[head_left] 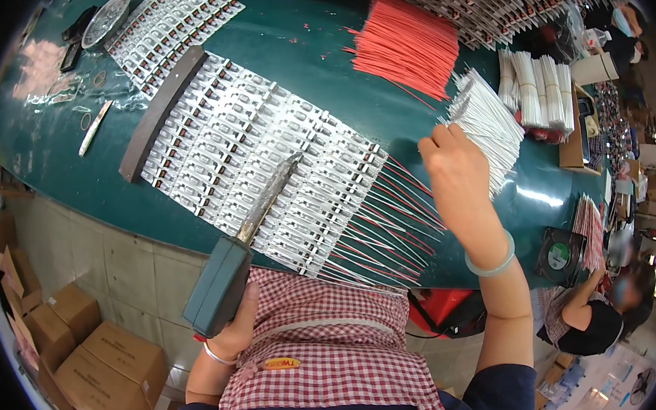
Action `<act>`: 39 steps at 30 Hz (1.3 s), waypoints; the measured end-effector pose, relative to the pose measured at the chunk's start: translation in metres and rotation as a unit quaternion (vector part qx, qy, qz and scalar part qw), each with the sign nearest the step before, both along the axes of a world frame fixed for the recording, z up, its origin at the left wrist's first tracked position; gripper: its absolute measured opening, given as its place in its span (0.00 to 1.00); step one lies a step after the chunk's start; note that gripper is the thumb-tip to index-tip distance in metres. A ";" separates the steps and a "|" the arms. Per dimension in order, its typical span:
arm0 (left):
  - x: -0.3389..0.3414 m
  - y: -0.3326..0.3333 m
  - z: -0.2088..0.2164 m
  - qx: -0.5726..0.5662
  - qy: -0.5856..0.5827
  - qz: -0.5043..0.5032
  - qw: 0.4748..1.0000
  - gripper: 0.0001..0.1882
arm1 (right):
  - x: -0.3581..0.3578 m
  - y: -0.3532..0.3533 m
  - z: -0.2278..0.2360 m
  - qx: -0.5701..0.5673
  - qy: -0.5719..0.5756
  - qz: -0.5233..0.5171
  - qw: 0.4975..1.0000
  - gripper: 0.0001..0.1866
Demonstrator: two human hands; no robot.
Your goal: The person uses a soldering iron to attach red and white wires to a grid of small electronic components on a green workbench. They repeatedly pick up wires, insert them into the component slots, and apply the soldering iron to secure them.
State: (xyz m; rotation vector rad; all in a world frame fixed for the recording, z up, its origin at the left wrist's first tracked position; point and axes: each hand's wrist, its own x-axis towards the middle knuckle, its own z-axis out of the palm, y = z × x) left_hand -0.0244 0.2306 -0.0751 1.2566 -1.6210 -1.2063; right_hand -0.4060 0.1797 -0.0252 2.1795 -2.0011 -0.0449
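My left hand (pixel 237 325) is wrapped round the dark green handle of a soldering gun (pixel 218 285). Its long metal tip rests over a panel of small silver-and-white parts (pixel 271 146) set in tight rows. Red and white wires (pixel 387 233) fan out from the panel's right edge, towards me. Beyond them, my right hand (pixel 454 165) pinches at the left ends of a loose heap of white wires (pixel 489 117); the fingers partly hide what they grip. A dark curved bar (pixel 162 115) lies across the panel's left end.
A heap of red wires (pixel 406 45) lies at the back, near bundled white wires (pixel 538 87). Another parts panel (pixel 176 27) and a round metal dish (pixel 107 18) are at the far left. Cardboard boxes (pixel 111 365) stand on the floor. A co-worker (pixel 585 314) sits at right.
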 end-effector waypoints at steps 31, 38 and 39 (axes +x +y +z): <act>-0.030 -0.034 0.008 -0.027 -0.056 -0.017 0.998 0.13 | 0.087 -0.008 -0.054 -0.128 -0.326 0.055 0.935 0.18; -0.025 -0.029 0.009 -0.014 -0.070 -0.030 0.997 0.13 | 0.086 -0.006 -0.052 -0.125 -0.332 0.066 0.933 0.18; -0.024 -0.028 0.009 -0.011 -0.076 -0.033 0.997 0.13 | 0.086 -0.006 -0.053 -0.123 -0.331 0.066 0.933 0.18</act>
